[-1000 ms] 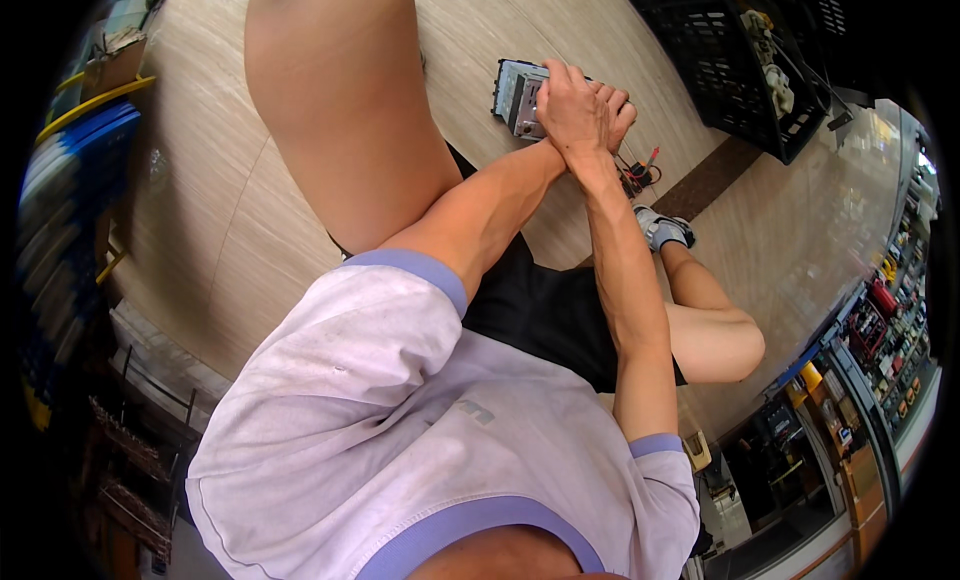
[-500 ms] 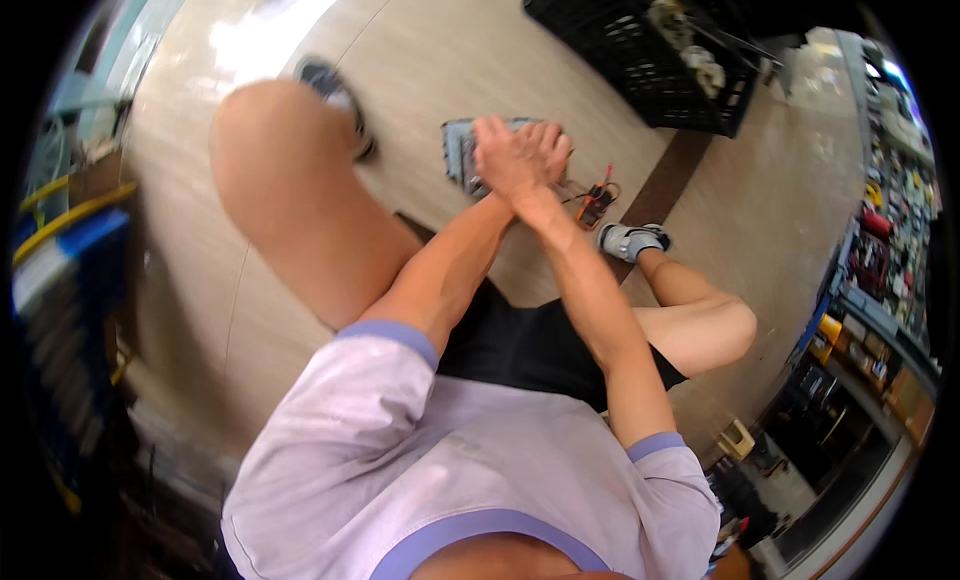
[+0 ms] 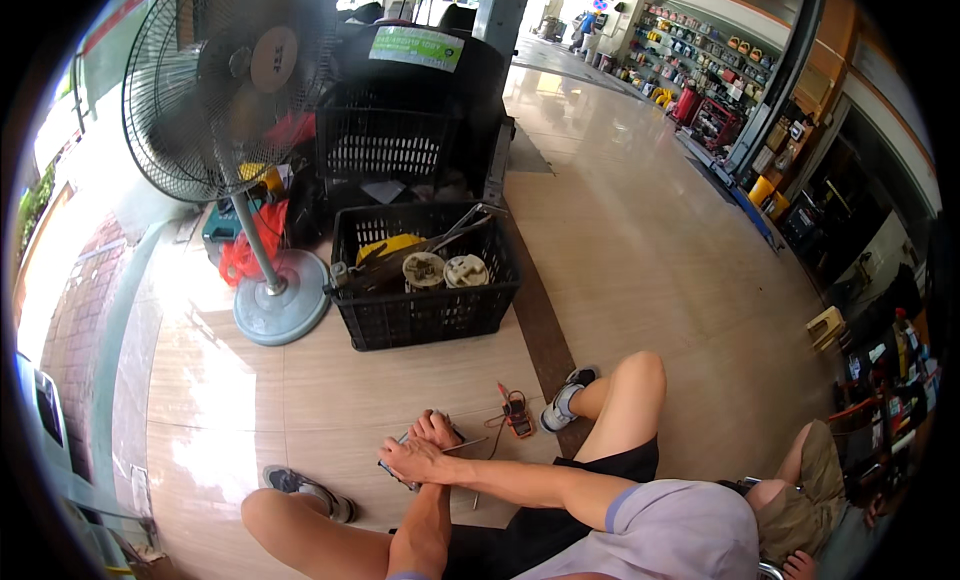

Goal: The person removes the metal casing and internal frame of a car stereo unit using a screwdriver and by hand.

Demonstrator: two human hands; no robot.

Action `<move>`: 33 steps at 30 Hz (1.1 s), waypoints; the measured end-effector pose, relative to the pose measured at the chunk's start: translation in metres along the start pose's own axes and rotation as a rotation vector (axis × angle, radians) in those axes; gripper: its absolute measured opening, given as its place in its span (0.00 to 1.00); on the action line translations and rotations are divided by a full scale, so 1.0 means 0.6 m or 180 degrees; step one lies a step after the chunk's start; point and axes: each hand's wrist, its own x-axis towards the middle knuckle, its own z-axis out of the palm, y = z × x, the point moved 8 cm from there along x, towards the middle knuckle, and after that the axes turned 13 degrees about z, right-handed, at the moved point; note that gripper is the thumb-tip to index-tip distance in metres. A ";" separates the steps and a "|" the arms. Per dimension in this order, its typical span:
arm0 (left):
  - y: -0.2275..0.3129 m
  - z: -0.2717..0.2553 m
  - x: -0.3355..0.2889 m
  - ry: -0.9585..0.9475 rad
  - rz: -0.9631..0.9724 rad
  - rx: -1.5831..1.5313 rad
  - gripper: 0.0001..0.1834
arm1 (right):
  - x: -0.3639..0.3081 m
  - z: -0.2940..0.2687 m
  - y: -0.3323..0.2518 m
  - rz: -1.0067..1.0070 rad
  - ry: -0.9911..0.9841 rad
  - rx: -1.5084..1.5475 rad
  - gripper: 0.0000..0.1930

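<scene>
My wrists cross low in the view, the right forearm passing over the left. My right hand, at the left of the pair, has its fingers curled over a flat grey-blue part, mostly hidden under the hands. Just beyond it, my left hand is closed, its fingers bent; what it holds is hidden. A thin rod sticks out to the right beside it; whether a hand grips it I cannot tell. An orange-and-black multimeter with leads and a red probe lies on the floor right of my hands.
Ahead stands a black plastic crate holding round pale parts and metal pieces. Left of it is a pedestal fan. My shoes flank the work. Another person in tan shorts sits at the lower right, near a small yellow stool.
The view has swung up and left, bringing the fan and whole crate into sight. My hands stay crossed over the grey-blue part, and the thin rod now shows beside them.
</scene>
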 end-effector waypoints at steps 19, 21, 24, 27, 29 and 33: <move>-0.004 0.025 0.010 0.0081 0.0174 -0.0015 0.09 | 0.007 -0.001 0.020 0.0401 -0.0360 0.0107 0.14; -0.002 0.027 0.009 0.0057 0.0123 0.0059 0.09 | 0.006 0.001 0.018 0.0379 -0.0332 0.0119 0.14; -0.008 0.023 0.007 0.0111 0.0042 0.0107 0.09 | 0.008 0.007 0.010 0.0304 -0.0298 0.0166 0.13; 0.000 0.013 0.008 0.0104 0.0025 0.0052 0.09 | 0.006 0.015 0.009 0.0242 -0.0243 0.0204 0.13; 0.012 0.012 0.015 0.0016 0.0033 0.0037 0.08 | 0.005 0.017 0.012 0.0223 -0.0178 0.0232 0.12; 0.003 0.004 0.016 -0.0052 0.0033 0.0079 0.07 | 0.012 0.017 0.004 0.0240 -0.0208 0.0214 0.12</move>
